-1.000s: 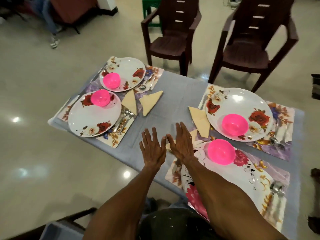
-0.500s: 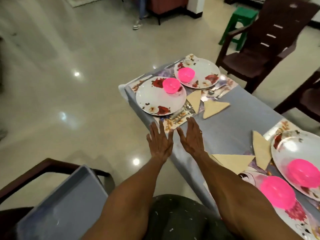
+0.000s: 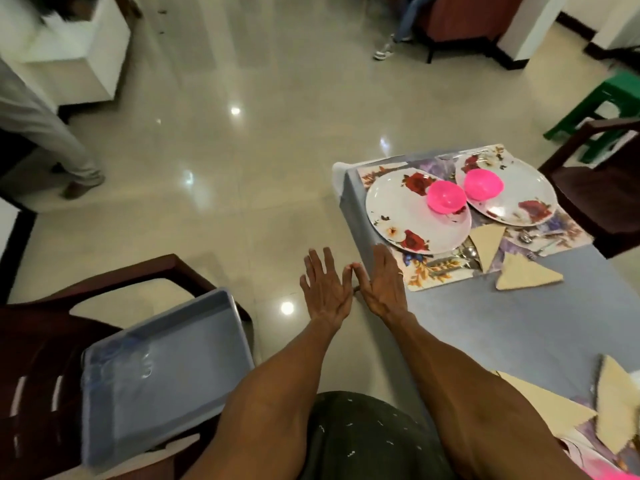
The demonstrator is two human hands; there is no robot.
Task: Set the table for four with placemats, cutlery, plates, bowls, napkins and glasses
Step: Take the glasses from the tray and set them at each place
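both hands flat and empty at the table's near-left edge

the left hand (image 3: 325,292) and right hand (image 3: 382,289) are spread with straight fingers, holding nothing, thumbs nearly touching; the left hangs over the floor, the right over the edge of the grey-blue clothed table (image 3: 502,323)

since half a second ago the view has swung left, so the blue plastic tray (image 3: 162,372) on the dark brown chair (image 3: 45,348) shows more fully

at the far-left corner two white rose-printed plates (image 3: 408,216) each carry a bright pink bowl (image 3: 445,197), on floral placemats (image 3: 433,271) with cutlery and cream folded triangular napkins (image 3: 528,277) beside
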